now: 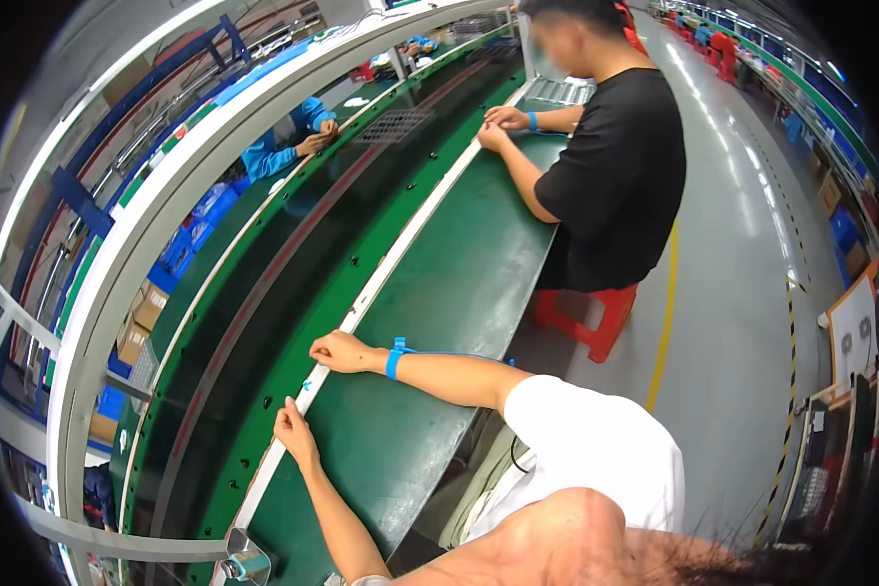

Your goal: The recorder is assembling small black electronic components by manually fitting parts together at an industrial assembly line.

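Note:
My left hand (pixel 296 436) is at the white rail (pixel 369 290) along the edge of the green bench. Its fingers are drawn together, and whatever they pinch is too small to tell. A little farther along the same rail is my right hand (pixel 342 353), with its fingers curled in and their tips hidden. A blue wrist strap (pixel 395 358) with a thin blue cord circles my right wrist. Between the two hands, a small blue mark or scrap (pixel 307 387) shows on the rail.
The green bench top (pixel 439 264) lies along my right side; a dark conveyor belt (pixel 293 239) runs beyond the rail. A person in black (pixel 625 166) sits on a red stool (pixel 596 317) ahead. Across the belt works a person in blue sleeves (pixel 269 156). A metal post clamp (pixel 244 565) stands nearby.

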### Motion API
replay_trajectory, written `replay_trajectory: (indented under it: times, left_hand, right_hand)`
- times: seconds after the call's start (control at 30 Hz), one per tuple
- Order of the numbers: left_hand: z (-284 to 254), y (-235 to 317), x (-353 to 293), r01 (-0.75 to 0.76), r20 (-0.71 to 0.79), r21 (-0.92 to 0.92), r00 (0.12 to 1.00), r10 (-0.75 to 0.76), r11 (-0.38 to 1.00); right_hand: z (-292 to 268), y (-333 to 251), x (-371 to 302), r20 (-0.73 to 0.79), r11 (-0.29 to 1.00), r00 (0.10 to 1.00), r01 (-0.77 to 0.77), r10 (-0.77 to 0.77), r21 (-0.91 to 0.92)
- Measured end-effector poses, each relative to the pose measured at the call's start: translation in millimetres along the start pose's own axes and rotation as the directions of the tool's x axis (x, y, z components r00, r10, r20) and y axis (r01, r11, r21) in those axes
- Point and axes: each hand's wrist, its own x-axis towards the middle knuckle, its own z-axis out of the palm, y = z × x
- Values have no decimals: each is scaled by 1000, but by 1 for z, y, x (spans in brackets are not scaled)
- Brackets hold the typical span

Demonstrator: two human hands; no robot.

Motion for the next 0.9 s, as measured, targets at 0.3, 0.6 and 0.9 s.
replay_trajectory:
  times: [0.3,0.6,0.9]
  left_hand:
    - [-2,-10,5,-40,41,-29,998,41,999]
    - [-5,-19,10,-83,11,-58,996,84,995]
    - [6,-9,6,-134,28,25,991,133,991]
  right_hand:
    - [11,5,-2,-96,1000,995,25,-24,11]
    - [12,-9,-6,-97,997,994,35,-42,-71]
    - [3,-2,-6,-156,998,987,27,-37,-63]
